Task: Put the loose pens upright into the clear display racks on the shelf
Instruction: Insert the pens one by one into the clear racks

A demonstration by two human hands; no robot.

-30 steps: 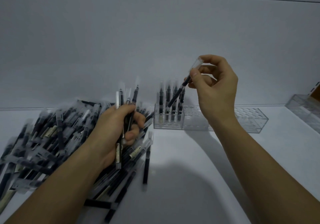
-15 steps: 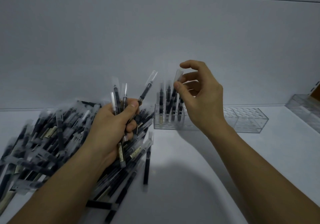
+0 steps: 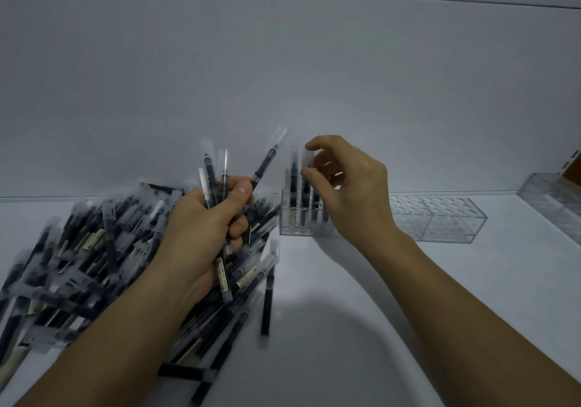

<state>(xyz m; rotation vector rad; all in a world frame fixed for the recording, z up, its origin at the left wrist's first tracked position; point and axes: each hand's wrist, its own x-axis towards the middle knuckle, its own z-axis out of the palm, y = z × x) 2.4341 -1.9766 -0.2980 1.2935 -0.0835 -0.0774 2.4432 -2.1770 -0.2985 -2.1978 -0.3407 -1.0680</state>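
A big heap of loose black pens (image 3: pixel 94 249) with clear caps lies on the left of the white shelf (image 3: pixel 345 296). My left hand (image 3: pixel 201 233) is above the heap, gripping a bundle of pens (image 3: pixel 211 173) with the caps pointing up. The clear display rack (image 3: pixel 294 229) stands at the back wall with several pens upright in its left end. My right hand (image 3: pixel 352 192) is at that end, thumb and forefinger pinching the cap of a pen (image 3: pixel 306 183) that stands upright in the rack.
The rack's right section (image 3: pixel 440 224) shows rows of open holes. A second clear rack (image 3: pixel 550 195) sits at the far right, with a brown object (image 3: pixel 573 167) behind it. One pen (image 3: pixel 267 306) lies alone beside the heap. The grey wall rises directly behind the shelf.
My right hand has come down and left from above the rack, bringing its tilted pen upright into a hole. My left hand has raised its bundle a little.
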